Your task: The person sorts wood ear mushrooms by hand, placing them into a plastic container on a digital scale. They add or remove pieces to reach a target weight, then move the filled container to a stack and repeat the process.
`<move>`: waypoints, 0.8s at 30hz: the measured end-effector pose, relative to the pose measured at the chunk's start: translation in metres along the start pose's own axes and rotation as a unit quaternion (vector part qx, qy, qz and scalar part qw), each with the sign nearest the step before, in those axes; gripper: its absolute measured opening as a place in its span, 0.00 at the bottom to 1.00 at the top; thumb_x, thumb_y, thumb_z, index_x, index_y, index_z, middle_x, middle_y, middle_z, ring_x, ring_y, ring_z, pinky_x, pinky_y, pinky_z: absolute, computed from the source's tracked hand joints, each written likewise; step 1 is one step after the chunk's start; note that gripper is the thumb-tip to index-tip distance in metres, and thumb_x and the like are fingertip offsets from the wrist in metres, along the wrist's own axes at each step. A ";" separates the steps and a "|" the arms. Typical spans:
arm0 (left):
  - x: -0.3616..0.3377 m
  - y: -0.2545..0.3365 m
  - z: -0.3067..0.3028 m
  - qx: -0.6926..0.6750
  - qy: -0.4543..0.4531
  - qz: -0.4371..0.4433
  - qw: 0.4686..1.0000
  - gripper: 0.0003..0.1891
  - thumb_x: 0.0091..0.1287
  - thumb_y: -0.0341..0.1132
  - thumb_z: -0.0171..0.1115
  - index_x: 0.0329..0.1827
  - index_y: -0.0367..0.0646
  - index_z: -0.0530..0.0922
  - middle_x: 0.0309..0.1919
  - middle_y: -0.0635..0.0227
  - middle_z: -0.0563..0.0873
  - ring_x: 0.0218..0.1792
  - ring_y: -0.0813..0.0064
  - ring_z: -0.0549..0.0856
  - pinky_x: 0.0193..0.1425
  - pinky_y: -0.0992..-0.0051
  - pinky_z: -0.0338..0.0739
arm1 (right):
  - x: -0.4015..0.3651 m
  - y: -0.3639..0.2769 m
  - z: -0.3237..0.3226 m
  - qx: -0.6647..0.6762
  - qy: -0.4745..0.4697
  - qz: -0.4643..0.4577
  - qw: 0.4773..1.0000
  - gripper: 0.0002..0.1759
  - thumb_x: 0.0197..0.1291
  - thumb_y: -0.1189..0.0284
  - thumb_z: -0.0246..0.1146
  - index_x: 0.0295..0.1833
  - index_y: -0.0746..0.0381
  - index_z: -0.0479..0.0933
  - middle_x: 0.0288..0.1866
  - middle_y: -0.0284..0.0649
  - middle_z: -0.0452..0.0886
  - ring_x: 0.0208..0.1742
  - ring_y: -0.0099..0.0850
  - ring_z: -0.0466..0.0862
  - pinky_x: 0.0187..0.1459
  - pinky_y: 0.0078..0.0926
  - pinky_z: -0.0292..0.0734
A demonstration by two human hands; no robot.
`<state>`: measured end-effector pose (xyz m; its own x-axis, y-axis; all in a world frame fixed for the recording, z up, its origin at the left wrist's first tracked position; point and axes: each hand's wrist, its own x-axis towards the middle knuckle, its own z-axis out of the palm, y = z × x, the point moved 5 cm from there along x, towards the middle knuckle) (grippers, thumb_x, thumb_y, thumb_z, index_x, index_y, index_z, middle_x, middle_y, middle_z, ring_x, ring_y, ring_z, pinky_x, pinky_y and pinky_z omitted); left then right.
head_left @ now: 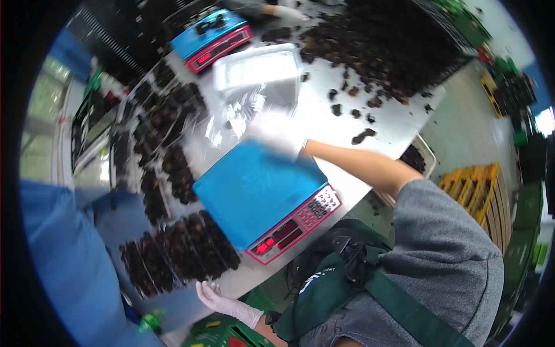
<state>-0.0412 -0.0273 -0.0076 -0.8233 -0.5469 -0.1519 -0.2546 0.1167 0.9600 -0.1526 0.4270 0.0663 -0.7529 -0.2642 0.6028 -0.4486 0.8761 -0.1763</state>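
My right hand (274,134), in a white glove, is smeared by motion above the far edge of a blue-topped scale (260,194). Clear plastic trays (231,118) lie just beyond it; whether its fingers grip one is too blurred to tell. The scale has a red rim and a lit red display. My left hand (217,298), also gloved, hangs at the near table edge with its fingers loosely apart and nothing in them. Close to it stand packed rows of dark brown, mushroom-like pieces (179,248) in clear plastic.
A white container (257,66) stands behind the trays, near a second blue-topped scale (211,37). Another person's gloved hand (291,14) is beside a large heap of dark pieces (376,43). A person's blue sleeve (63,260) fills the left. Yellow pallets (474,191) stand right.
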 end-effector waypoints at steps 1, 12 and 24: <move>0.009 0.011 0.007 0.029 0.000 0.026 0.999 0.17 0.76 0.35 0.53 0.65 0.42 0.75 0.55 0.62 0.80 0.48 0.74 0.80 0.52 0.77 0.75 | -0.022 -0.042 0.038 0.073 -0.008 0.025 0.997 0.06 0.49 0.72 0.62 0.36 0.56 0.79 0.35 0.40 0.80 0.38 0.38 0.83 0.39 0.40 0.78; -0.204 0.112 0.251 0.110 -0.256 0.465 0.840 0.11 0.60 0.17 0.60 0.44 0.34 0.81 0.35 0.59 0.83 0.37 0.63 0.82 0.47 0.68 0.76 | -0.261 0.073 -0.085 -0.023 0.140 0.369 0.919 0.21 0.56 0.75 0.63 0.57 0.60 0.77 0.58 0.46 0.77 0.55 0.46 0.76 0.59 0.42 0.70; -0.355 -0.022 0.461 0.316 -0.462 0.425 0.712 0.40 0.54 0.32 0.69 0.74 0.39 0.65 0.71 0.45 0.66 0.70 0.46 0.65 0.73 0.52 0.59 | -0.288 0.168 -0.085 0.032 -0.020 0.353 0.935 0.20 0.57 0.74 0.62 0.57 0.59 0.77 0.57 0.43 0.78 0.59 0.45 0.76 0.63 0.41 0.69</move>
<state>0.0231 0.5467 -0.0831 -0.7239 0.6881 0.0496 0.5969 0.5886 0.5452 0.0294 0.6845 -0.0711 -0.8892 0.3541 0.2895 0.1397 0.8129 -0.5653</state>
